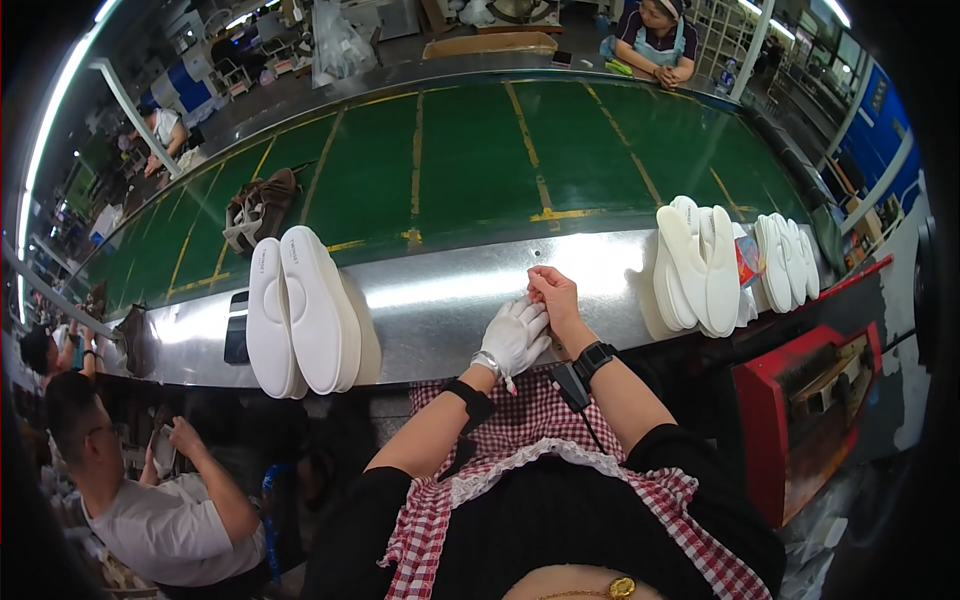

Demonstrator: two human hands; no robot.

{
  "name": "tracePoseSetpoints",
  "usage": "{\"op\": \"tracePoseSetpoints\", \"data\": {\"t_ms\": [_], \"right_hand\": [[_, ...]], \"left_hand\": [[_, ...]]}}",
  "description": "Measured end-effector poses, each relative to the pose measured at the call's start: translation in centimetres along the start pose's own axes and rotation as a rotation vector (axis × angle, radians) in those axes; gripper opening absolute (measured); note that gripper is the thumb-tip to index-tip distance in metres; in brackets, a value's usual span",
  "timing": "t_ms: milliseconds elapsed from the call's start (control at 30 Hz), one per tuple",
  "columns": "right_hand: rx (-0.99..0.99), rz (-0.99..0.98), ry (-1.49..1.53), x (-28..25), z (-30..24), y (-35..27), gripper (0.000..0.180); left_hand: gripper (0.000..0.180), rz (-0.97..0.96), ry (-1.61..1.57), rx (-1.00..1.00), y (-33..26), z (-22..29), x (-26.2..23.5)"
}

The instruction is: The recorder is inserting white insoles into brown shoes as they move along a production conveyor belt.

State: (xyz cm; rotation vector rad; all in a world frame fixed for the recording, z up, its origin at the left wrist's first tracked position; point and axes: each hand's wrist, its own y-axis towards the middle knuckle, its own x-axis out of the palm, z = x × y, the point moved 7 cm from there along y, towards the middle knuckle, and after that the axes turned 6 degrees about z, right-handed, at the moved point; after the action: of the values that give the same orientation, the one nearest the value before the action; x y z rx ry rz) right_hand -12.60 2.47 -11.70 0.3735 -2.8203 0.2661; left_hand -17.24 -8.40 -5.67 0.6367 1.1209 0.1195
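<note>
Your bare right hand (553, 295) is pinching the white glove (515, 335) at its fingertips, grip closed, your gloved left hand (512, 342) is resting half-open on the steel desk (440, 300), white insoles (300, 310) are lying left.

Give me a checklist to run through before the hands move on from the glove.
1. Glove on left hand: white glove covers the fingers; cuff sits at the wrist. Ok.
2. Right hand grip: bare, fingers pinched at the left hand's gloved fingertips. Ok.
3. Glove on right hand: none. Not ok.
4. White soles at the left: a pair lying on the metal ledge, apart from both hands. Ok.
5. Stack of white soles at the right: leaning together on the ledge. Ok.
6. Anything held between the pinched fingers: cannot tell.
</note>
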Motion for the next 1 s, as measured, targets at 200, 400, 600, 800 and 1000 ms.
{"op": "tracePoseSetpoints", "data": {"t_ms": [200, 400, 600, 800, 1000], "right_hand": [[0.025, -0.046, 0.018, 0.0, 0.4, 0.2, 0.017], [-0.674, 0.093, -0.624, -0.6, -3.4, 0.4, 0.026], [-0.822, 0.108, -1.524, -3.5, -4.0, 4.2, 0.062], [-0.802, -0.007, -1.724, -3.7, -2.0, 4.5, 0.067], [-0.264, -0.088, -0.931, -4.1, -5.4, 5.5, 0.064]], "left_hand": [[0.038, -0.052, -0.002, -0.033, 0.1, -0.1, 0.2], [0.037, -0.047, -0.003, -0.032, -0.4, 0.1, -0.6], [0.032, -0.030, -0.029, -0.019, -0.5, 0.4, -1.3], [0.031, -0.059, 0.016, -0.038, -0.5, 0.4, -0.8], [0.032, -0.006, 0.024, -0.010, -0.7, 0.4, -0.9]]}}
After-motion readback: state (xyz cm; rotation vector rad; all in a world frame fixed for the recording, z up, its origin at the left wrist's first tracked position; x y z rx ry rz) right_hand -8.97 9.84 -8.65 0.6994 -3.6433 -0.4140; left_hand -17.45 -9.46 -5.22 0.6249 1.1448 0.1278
